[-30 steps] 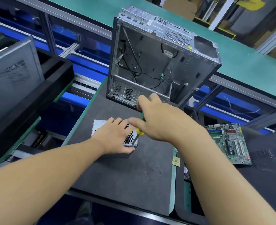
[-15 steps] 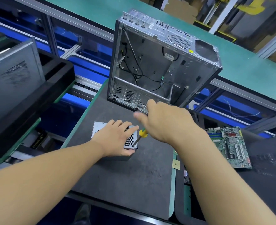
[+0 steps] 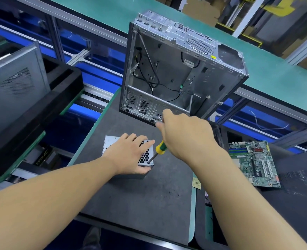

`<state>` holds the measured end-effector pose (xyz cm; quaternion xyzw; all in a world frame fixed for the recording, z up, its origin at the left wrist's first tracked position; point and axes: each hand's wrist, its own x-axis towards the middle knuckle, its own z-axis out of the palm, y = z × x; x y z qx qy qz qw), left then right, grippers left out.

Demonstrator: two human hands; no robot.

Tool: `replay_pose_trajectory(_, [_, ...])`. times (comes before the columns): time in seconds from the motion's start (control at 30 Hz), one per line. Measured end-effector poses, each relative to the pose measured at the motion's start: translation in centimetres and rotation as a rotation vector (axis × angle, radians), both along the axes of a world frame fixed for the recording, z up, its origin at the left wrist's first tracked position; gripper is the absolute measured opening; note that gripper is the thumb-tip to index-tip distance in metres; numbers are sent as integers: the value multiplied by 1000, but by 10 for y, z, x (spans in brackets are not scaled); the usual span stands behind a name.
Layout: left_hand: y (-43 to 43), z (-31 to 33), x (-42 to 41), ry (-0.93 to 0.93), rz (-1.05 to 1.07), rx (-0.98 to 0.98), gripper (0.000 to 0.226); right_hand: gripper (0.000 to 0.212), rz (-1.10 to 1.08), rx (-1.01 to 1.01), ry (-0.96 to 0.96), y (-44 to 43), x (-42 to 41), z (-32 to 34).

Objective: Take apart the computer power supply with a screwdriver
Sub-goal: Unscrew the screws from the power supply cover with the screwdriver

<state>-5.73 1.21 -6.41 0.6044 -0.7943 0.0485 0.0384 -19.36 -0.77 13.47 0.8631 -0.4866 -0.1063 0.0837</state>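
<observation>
Landmark: open computer case (image 3: 176, 69), standing upright at the far end of the dark work mat (image 3: 140, 204), open side facing the wearer, loose black cables inside.
Power supply (image 3: 111, 143): small metal box on the same mat, on the near side of the case and apart from it; perforated face turned up.
Left hand (image 3: 129, 154): lies flat on top of the power supply, fingers straight and slightly spread over the honeycomb holes, thumb along the box's near edge. Presses down; no pinch.
Right hand (image 3: 185, 136): just in front of the case's lower edge, fingers curled round the upper handle of the screwdriver (image 3: 160, 147).
Screwdriver: green and yellow handle, shaft tilted, handle leaning toward the case; tip sits at the power supply's near right corner, just beside the left fingertips. Screw head too small to make out.
Motherboard (image 3: 253, 166): green board lying flat, right of the case and nearer, on a separate dark tray.
Small square chip (image 3: 196, 183): at the mat's right edge, near side of the case.
Closed grey case (image 3: 13, 83): well to the left of the landmark, in a black tray.
</observation>
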Motion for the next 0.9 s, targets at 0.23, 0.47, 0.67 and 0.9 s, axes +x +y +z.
replay_pose_trajectory(0.23, [4,5,0,99,-93,-202,71,20,87,290,-95,-3,5,5])
replay_pose_trajectory(0.47, [5,7,-1,110,-75,-162,71,27,-24,409,-116,-4,6,15])
replay_pose_trajectory(0.67, [4,7,-1,144,-79,-151,68,12,27,330,-90,-5,9,7])
replay_pose_trajectory(0.9, [3,4,0,117,-69,-135,72,16,30,351,-58,-6,11,5])
